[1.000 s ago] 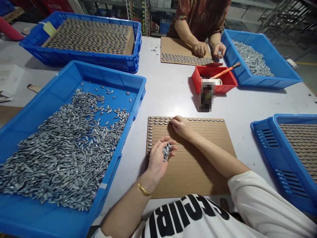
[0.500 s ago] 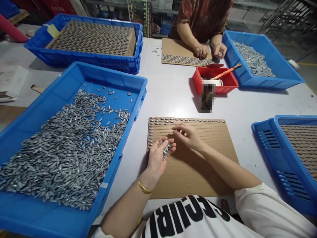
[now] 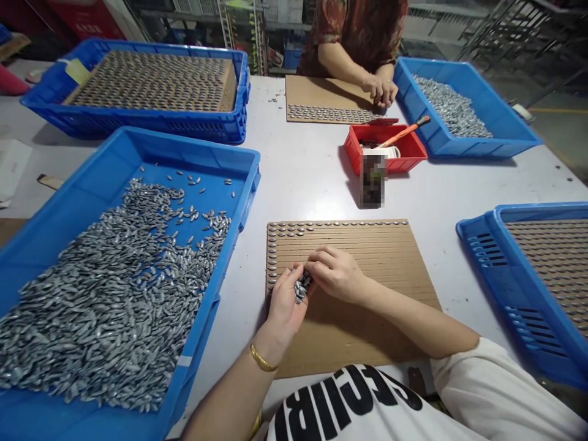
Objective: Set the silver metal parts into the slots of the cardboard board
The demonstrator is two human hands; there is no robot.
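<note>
My left hand (image 3: 285, 301) is cupped palm up around a small pile of grey metal pieces (image 3: 302, 286), over the left part of a grooved cardboard sheet (image 3: 358, 331). The fingertips of my right hand (image 3: 337, 274) are pinched together at the pile; whatever lies between them is too small to make out. Along the sheet's top edge and down its left edge run rows of the same pieces (image 3: 272, 252). To the left, a large blue tray (image 3: 239, 158) holds a big heap of loose grey pieces (image 3: 114, 294).
Across the table a person's hands (image 3: 382, 90) work at another cardboard sheet (image 3: 316, 92). A red box (image 3: 411, 164) with an orange-handled tool stands mid-table. Other blue bins stand at back left (image 3: 156, 119), back right (image 3: 496, 150) and right (image 3: 496, 288).
My right hand has moved from above the sheet's rows down to the pile in my left hand. The other person's hands have come together. The whole view has shifted slightly.
</note>
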